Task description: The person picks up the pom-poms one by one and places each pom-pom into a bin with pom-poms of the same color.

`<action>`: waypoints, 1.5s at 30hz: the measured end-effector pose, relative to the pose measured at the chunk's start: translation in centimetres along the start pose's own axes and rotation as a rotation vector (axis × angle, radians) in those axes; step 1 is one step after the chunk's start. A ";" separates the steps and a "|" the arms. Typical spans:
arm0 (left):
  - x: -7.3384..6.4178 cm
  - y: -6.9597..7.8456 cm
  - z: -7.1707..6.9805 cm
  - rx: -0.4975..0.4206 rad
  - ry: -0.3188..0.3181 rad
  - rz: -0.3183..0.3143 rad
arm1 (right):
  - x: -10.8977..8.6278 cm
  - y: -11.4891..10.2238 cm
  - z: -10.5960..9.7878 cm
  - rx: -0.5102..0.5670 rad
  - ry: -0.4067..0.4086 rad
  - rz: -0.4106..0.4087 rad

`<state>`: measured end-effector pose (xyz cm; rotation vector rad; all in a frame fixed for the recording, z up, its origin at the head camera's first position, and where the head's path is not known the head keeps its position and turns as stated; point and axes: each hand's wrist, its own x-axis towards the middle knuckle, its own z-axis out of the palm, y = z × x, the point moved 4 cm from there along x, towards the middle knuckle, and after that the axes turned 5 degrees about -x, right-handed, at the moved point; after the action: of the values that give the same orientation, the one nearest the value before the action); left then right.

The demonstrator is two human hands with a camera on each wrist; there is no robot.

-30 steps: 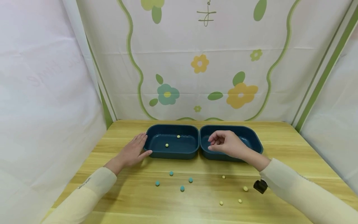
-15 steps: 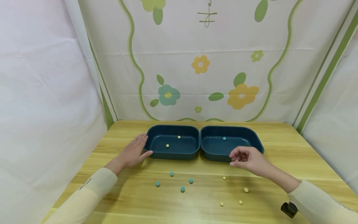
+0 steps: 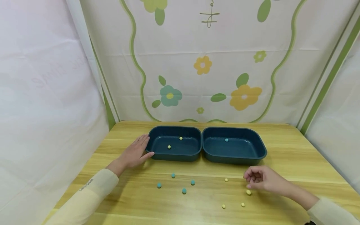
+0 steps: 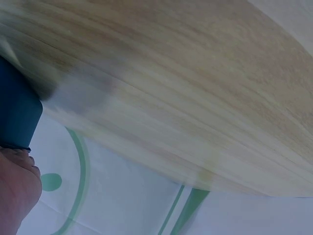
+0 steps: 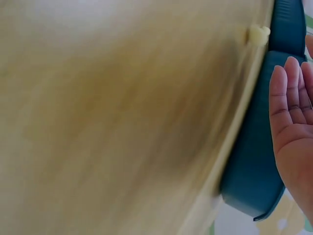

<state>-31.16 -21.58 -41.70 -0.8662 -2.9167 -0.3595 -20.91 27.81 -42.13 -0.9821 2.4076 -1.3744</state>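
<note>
My left hand [image 3: 134, 153] rests with straight fingers against the left end of a dark blue tray [image 3: 175, 157]. Two small yellow beads [image 3: 169, 147] lie inside that tray. Beside it stands a matching right tray [image 3: 234, 159], holding one blue bead [image 3: 226, 140]. My right hand [image 3: 267, 179] is over the table in front of the right tray, fingers loosely bent and holding nothing. Just below its fingertips sits a yellow bead [image 3: 248, 192]. In the right wrist view the palm and fingers [image 5: 280, 95] show against the blue tray wall.
Several blue beads [image 3: 184, 191] are scattered on the wooden table [image 3: 135, 203] in front of the left tray. More yellow beads [image 3: 243, 204] lie to the right of them. A white floral cloth [image 3: 180, 62] hangs behind the trays, with white cloth at both sides.
My right hand has moved from above the right tray back and to the right, down towards the yellow beads. The blue bead in that tray has come into view. My left hand stays put.
</note>
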 end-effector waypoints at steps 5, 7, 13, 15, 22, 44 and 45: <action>0.0 0.1 -0.1 0.001 0.011 0.004 | -0.5 0.7 0.4 0.039 -0.049 0.014; 0.0 0.2 -0.2 0.001 0.015 0.006 | -0.6 0.8 0.5 0.051 -0.070 0.012; -0.1 0.3 -0.3 0.000 0.016 0.013 | -1.0 1.0 0.9 0.055 -0.123 0.004; -0.1 0.4 -0.3 -0.001 0.015 0.016 | -1.1 1.1 1.0 0.032 -0.129 0.005; 0.0 0.3 -0.2 -0.002 0.010 0.012 | -1.3 1.5 1.2 -0.053 -0.153 -0.017; -0.1 0.3 -0.3 -0.011 0.023 0.018 | -1.1 1.3 1.6 -0.152 -0.119 -0.087; -0.1 0.3 -0.2 -0.011 0.024 0.019 | -1.1 1.4 1.6 -0.151 -0.117 -0.083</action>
<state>-30.88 -21.46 -41.41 -0.8845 -2.8851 -0.3816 -19.98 27.91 -44.30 -1.1776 2.4360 -1.1382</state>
